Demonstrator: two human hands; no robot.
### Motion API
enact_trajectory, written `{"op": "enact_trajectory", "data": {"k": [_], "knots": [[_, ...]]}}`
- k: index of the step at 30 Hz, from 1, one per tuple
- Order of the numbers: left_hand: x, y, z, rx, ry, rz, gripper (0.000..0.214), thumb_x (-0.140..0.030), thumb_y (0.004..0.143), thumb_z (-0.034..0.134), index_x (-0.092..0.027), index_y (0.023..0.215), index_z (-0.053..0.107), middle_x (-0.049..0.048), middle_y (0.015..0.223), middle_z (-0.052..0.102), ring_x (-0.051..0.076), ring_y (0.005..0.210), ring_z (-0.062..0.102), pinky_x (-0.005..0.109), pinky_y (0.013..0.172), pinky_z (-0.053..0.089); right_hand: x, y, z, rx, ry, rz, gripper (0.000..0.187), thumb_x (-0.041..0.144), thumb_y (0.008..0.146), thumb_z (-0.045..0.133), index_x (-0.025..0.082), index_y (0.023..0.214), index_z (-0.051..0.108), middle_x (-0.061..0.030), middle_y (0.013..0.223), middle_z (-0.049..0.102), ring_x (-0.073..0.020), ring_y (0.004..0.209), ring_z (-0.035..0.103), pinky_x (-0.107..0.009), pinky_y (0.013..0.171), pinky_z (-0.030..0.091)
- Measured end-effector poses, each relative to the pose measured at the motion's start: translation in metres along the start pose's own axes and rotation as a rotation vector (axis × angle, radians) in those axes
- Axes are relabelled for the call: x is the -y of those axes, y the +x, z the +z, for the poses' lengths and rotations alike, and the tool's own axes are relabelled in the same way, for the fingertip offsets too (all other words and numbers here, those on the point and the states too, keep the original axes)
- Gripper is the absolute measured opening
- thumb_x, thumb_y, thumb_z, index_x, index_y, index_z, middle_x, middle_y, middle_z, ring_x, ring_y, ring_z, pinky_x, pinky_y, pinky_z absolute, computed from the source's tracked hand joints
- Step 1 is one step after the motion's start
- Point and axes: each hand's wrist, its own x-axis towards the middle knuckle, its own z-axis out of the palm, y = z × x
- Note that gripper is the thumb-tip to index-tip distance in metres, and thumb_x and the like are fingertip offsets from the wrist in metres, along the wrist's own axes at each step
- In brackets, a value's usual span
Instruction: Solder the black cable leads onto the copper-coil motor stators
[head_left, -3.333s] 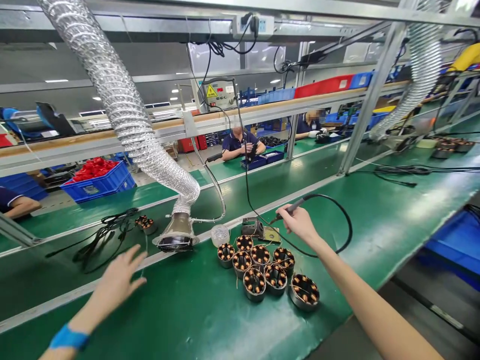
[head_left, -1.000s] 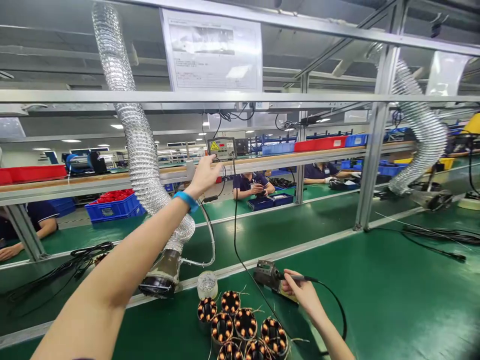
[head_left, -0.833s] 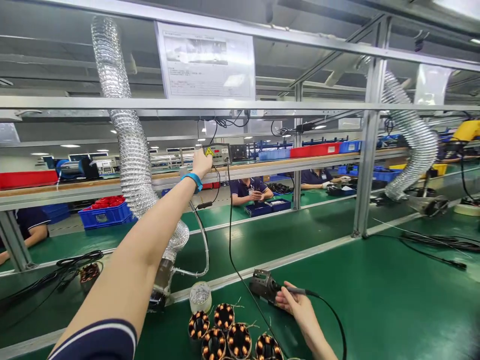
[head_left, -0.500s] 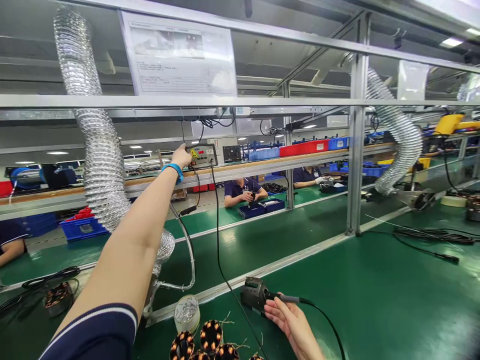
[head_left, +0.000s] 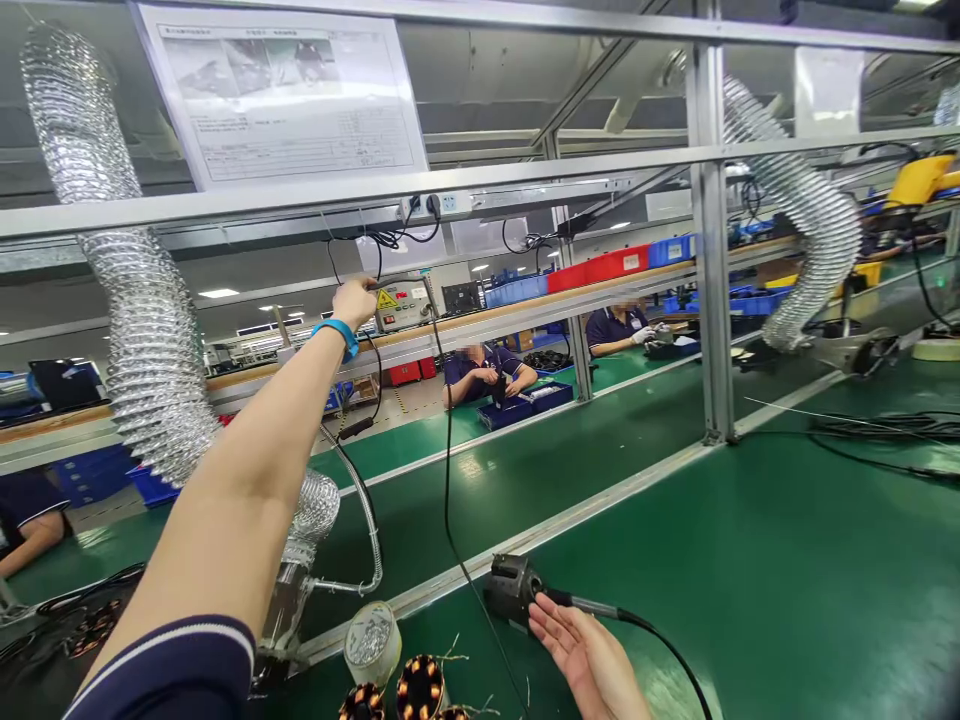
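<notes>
My left hand (head_left: 354,300) is stretched up to the shelf rail, a blue band on its wrist. Its fingers are curled against the top left corner of a grey soldering station (head_left: 403,304) with a yellow warning label. A black cable (head_left: 448,470) hangs from that station down to the green bench. Low in view my right hand (head_left: 589,655) lies palm up with the fingers stretched out. Its fingertips are just beside the soldering iron handle (head_left: 581,604), which sits in its black stand (head_left: 510,588).
Copper-wound stators (head_left: 420,688) and a round tin (head_left: 373,640) lie at the bottom edge. A silver flexible duct (head_left: 150,330) hangs at the left, another (head_left: 806,215) at the right. An instruction sheet (head_left: 281,90) hangs overhead. Co-workers (head_left: 480,370) sit across the green bench (head_left: 750,560).
My left hand rose from the bench to the soldering station on the shelf. My right hand set the iron into its stand and opened. The view tilted upward.
</notes>
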Motion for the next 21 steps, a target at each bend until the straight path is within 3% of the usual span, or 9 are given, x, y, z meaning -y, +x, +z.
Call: {"op": "enact_trajectory", "data": {"k": [5, 14, 21], "knots": [[-0.033, 0.007, 0.027, 0.01, -0.049, 0.006, 0.036, -0.02, 0.083, 0.055, -0.02, 0.116, 0.069, 0.0111, 0.115, 0.071, 0.029, 0.111, 0.062, 0.038, 0.095, 0.047, 0.0, -0.003, 0.006, -0.093, 0.005, -0.019, 0.053, 0.03, 0.041, 0.095, 0.014, 0.074, 0.056, -0.0184, 0.089, 0.075, -0.0318, 0.085, 0.073, -0.041, 0.08, 0.062], [-0.089, 0.018, 0.08, 0.036, -0.168, 0.064, 0.037, -0.016, 0.083, 0.055, -0.02, 0.118, 0.067, 0.0086, 0.117, 0.07, 0.027, 0.11, 0.064, 0.036, 0.092, 0.049, -0.005, -0.009, 0.01, -0.143, -0.049, -0.061, 0.061, 0.031, 0.045, 0.091, 0.018, 0.088, 0.05, -0.0139, 0.087, 0.074, -0.0296, 0.079, 0.073, -0.039, 0.074, 0.061], [-0.125, 0.011, 0.107, 0.087, -0.258, 0.111, 0.039, -0.018, 0.09, 0.052, -0.023, 0.128, 0.063, 0.0046, 0.125, 0.067, 0.025, 0.118, 0.061, 0.033, 0.099, 0.047, -0.004, -0.013, 0.007, -0.177, -0.141, -0.143, 0.057, 0.033, 0.049, 0.086, 0.017, 0.091, 0.051, -0.0112, 0.087, 0.074, -0.0279, 0.076, 0.073, -0.036, 0.07, 0.06]]}}
